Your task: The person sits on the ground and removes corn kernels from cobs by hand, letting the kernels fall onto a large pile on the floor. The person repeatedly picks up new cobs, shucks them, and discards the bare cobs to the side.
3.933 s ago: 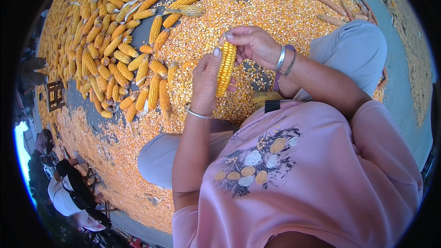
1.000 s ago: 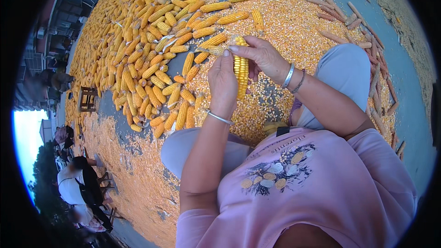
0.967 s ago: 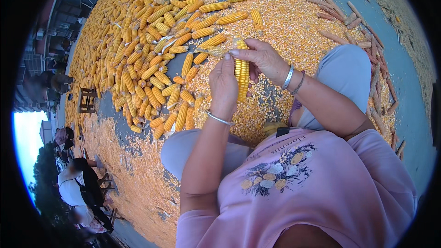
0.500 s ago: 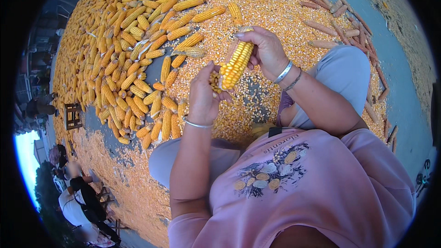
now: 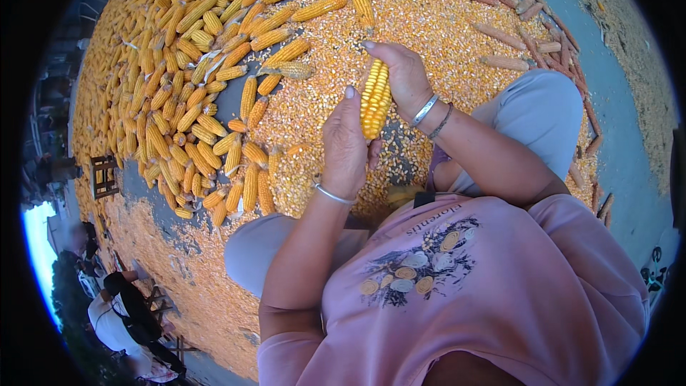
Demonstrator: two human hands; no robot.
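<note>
A partly shelled ear of corn (image 5: 375,100) is held upright between my hands, its yellow kernels facing me and a bare strip along its left edge. My right hand (image 5: 402,80) is closed around the upper end, thumb across the tip. My left hand (image 5: 344,144) grips the lower end from the left with its thumb pointing up; most of its fingers are hidden behind the ear. Below and around both hands spreads a thick layer of loose corn kernels (image 5: 429,21).
A large heap of unshelled ears (image 5: 171,93) fills the left. Bare reddish cobs (image 5: 500,34) lie along the right. My bent knees (image 5: 547,111) flank the kernels. A small wooden stool (image 5: 104,176) stands far left, and another person (image 5: 118,325) sits at the lower left.
The ear has turned in my hands, and its bare strip shows less. My left thumb has lifted and points up beside it. Loose kernels seen by my left fingers are out of sight.
</note>
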